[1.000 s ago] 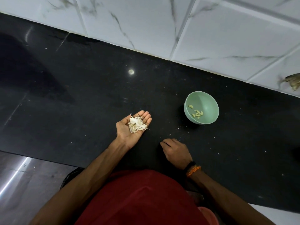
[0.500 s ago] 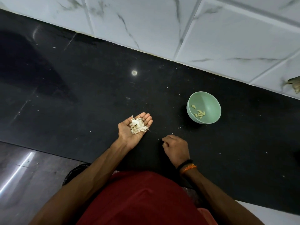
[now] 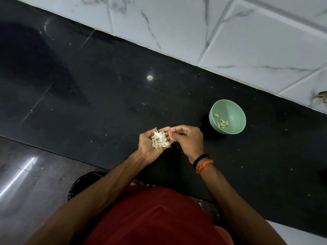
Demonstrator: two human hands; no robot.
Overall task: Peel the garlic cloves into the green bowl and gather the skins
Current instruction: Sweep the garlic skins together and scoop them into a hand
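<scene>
Head view of a polished black stone counter (image 3: 109,96) below a wall of white marble-veined tiles (image 3: 238,32). At the right frame edge a brownish object on the wall (image 3: 323,99) is cut off and cannot be identified. The left hand (image 3: 153,144) is held palm up, fingers cupped around a heap of pale, papery garlic skins (image 3: 160,140). The right hand (image 3: 188,138), wearing black and orange wrist bands (image 3: 202,163), has its fingers curled with the tips meeting at the left fingertips; whether they pinch a scrap of skin is hidden. The small round green bowl (image 3: 235,112) stands on the counter right of the hands, apart from them, holding several peeled yellowish garlic cloves (image 3: 222,122). Half a second earlier the right hand rested low on the counter, separate from the left; it has since risen to join it. The bowl and heap are unchanged.
</scene>
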